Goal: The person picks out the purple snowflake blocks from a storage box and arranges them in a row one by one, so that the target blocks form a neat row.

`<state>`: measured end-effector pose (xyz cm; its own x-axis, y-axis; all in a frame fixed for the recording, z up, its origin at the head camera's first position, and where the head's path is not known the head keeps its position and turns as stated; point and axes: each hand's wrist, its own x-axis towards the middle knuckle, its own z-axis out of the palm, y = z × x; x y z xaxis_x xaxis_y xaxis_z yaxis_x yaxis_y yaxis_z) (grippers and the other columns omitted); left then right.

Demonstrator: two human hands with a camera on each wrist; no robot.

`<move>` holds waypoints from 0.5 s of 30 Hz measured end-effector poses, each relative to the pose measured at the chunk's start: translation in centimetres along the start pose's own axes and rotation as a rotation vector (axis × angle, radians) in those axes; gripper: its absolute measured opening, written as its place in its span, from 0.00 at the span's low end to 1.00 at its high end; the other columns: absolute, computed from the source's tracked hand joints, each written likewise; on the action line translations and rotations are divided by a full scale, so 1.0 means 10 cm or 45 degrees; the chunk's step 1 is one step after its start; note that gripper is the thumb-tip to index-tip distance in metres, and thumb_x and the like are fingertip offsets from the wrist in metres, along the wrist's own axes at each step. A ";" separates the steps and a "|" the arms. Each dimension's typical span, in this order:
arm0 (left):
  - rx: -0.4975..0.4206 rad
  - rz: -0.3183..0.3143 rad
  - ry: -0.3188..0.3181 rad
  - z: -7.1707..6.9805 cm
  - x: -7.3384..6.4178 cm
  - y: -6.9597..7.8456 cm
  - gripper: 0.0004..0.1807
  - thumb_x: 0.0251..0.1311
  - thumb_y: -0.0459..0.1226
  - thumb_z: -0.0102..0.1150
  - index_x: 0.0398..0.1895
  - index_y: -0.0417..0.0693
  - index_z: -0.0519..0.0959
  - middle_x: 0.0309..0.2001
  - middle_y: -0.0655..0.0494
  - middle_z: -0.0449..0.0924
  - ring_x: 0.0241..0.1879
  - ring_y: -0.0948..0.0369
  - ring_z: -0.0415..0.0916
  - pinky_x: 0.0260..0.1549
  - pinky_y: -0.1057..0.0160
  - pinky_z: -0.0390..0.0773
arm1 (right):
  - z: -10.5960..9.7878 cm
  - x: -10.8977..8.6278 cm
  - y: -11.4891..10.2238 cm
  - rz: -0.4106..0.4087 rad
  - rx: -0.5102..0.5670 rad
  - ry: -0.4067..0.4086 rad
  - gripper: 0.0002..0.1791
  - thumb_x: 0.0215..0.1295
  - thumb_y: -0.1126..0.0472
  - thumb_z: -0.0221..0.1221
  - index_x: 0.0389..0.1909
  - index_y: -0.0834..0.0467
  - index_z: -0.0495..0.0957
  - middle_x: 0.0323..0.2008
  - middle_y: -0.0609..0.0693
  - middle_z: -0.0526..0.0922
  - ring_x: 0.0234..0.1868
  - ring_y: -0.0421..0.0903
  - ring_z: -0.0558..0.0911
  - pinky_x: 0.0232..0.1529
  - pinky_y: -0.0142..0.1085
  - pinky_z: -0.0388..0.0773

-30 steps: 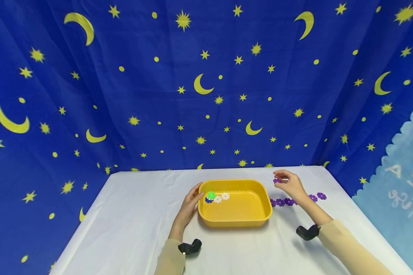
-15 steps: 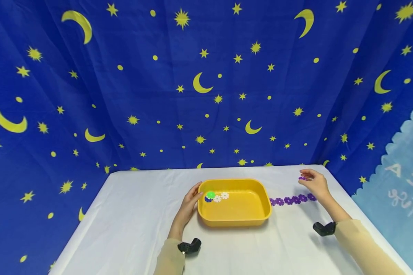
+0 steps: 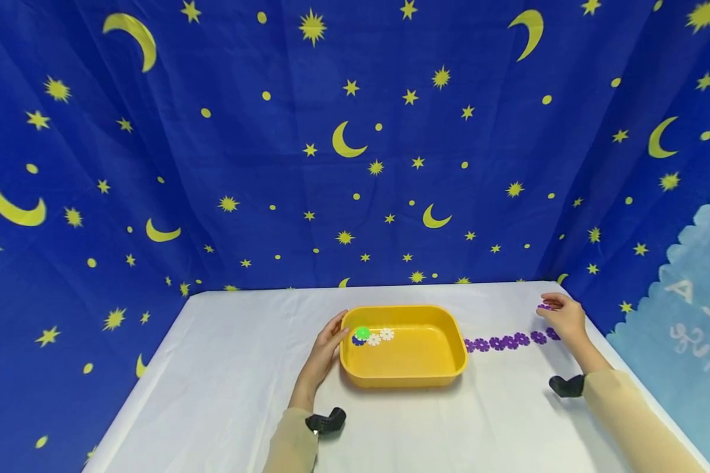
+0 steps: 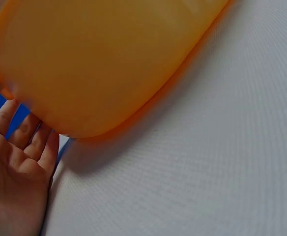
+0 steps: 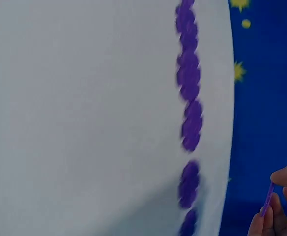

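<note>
My left hand (image 3: 321, 358) holds the left end of a yellow plastic tub (image 3: 403, 381), thumb at the rim and fingers along the outer wall; the left wrist view shows the fingers (image 4: 23, 132) against that wall. Inside the tub lie a green disc (image 3: 363, 333), a blue notched disc (image 3: 357, 341) and two white notched discs (image 3: 387, 334). Over the table's far right, my right hand (image 3: 569, 322) pinches a purple notched disc (image 5: 268, 199), seen edge-on in the right wrist view. Below it runs a row of purple notched discs (image 3: 497, 343), its right end partly behind the hand.
A white cloth (image 3: 231, 387) covers the table. Blue curtains (image 3: 272, 157) with yellow moons and stars rise behind and at the sides. A light-blue panel (image 3: 686, 315) with white lettering hangs at the right. The tub's right end adjoins the purple row.
My right hand has moved rightward along the row from beside the tub, carrying the purple disc, and more of the row shows. My left hand has stayed at the tub.
</note>
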<state>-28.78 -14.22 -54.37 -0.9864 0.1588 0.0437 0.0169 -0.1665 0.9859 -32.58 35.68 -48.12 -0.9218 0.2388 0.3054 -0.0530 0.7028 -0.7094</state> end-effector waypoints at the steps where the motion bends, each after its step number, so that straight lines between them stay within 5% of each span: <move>1: 0.008 -0.002 -0.001 0.00 0.00 0.00 0.31 0.68 0.39 0.50 0.72 0.44 0.57 0.74 0.45 0.53 0.75 0.51 0.48 0.74 0.52 0.51 | -0.01 0.00 0.04 0.010 -0.005 0.006 0.20 0.53 0.71 0.62 0.48 0.74 0.75 0.43 0.73 0.80 0.26 0.17 0.64 0.26 0.12 0.67; 15: -0.004 -0.022 0.012 0.01 0.00 0.01 0.30 0.67 0.39 0.50 0.72 0.45 0.58 0.75 0.47 0.52 0.76 0.53 0.46 0.75 0.52 0.48 | -0.12 -0.02 0.47 0.205 -0.051 0.027 0.21 0.55 0.67 0.61 0.49 0.75 0.75 0.34 0.63 0.82 0.22 0.20 0.64 0.22 0.16 0.67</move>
<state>-28.72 -14.17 -54.26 -0.9880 0.1526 0.0248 -0.0010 -0.1668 0.9860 -32.17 39.72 -50.78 -0.9087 0.3644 0.2036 0.1105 0.6802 -0.7247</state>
